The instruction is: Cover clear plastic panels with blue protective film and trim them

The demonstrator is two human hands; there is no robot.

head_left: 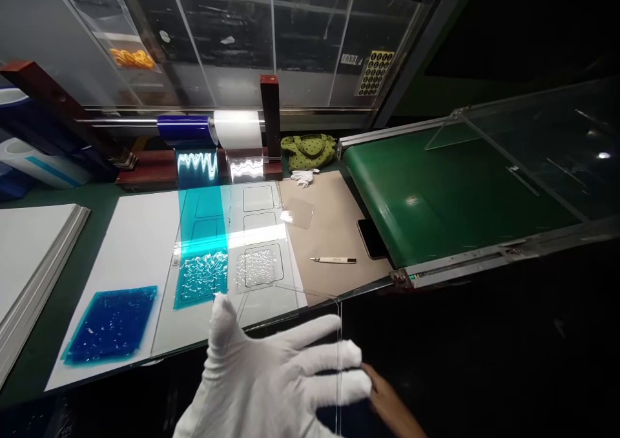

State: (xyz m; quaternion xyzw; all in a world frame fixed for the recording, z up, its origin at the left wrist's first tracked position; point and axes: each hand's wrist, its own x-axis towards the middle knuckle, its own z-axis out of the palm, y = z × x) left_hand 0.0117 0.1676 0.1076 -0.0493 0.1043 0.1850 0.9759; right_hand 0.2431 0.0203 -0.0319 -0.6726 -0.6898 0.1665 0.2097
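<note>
My left hand (pixel 271 373), in a white glove, is spread in front of the table edge with its palm towards me, thumb up and fingers pointing right. Thin edges of a clear sheet (pixel 339 367) run across its fingers; whether the hand grips this sheet I cannot tell. Behind the gloved fingertips is my right hand (pixel 375 383), bare and mostly hidden, its forearm running down to the right. Just beyond the thumb, a blue film strip (pixel 203 276) and a clear wrinkled film (pixel 256 267) lie over a clear panel with black outlined rectangles.
Blue (pixel 186 130) and clear (pixel 237 128) film rolls sit on a rod behind. Dark blue film pieces (pixel 113 325) lie left, beside stacked white sheets (pixel 33 250). On brown paper are a pen (pixel 334 260) and a phone (pixel 371 238), next to a green conveyor belt (pixel 436 199).
</note>
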